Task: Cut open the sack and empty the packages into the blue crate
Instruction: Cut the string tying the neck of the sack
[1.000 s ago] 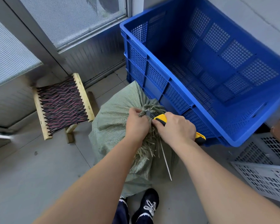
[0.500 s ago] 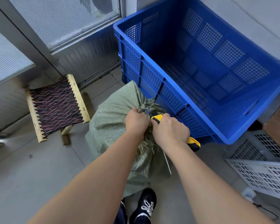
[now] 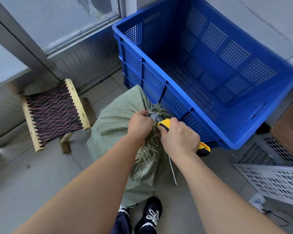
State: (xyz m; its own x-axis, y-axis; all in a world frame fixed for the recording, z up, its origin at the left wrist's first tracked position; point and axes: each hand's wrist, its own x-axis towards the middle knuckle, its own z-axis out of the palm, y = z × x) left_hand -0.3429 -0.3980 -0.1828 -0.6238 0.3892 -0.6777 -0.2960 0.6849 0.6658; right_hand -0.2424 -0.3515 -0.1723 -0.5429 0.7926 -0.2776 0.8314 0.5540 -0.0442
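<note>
A full green woven sack (image 3: 113, 125) stands on the floor against the near wall of the big blue crate (image 3: 161, 81), which holds nothing. My left hand (image 3: 139, 124) is clenched around the sack's gathered, frayed neck. My right hand (image 3: 179, 137) grips a yellow and black utility knife (image 3: 204, 148); its grey blade end (image 3: 153, 115) lies at the tied neck, just beside my left fingers. A thin white tie (image 3: 172, 169) hangs down from the neck. The packages inside the sack are hidden.
A low wooden stool (image 3: 54, 114) with a woven red and black seat stands left of the sack. A white perforated crate (image 3: 276, 179) lies at the right. A glazed door is behind. My shoe (image 3: 150, 213) is just below the sack.
Both hands stay clamped at the sack's neck; the knife blade has worked slightly further into the tied neck. The camera view has shifted a little.
</note>
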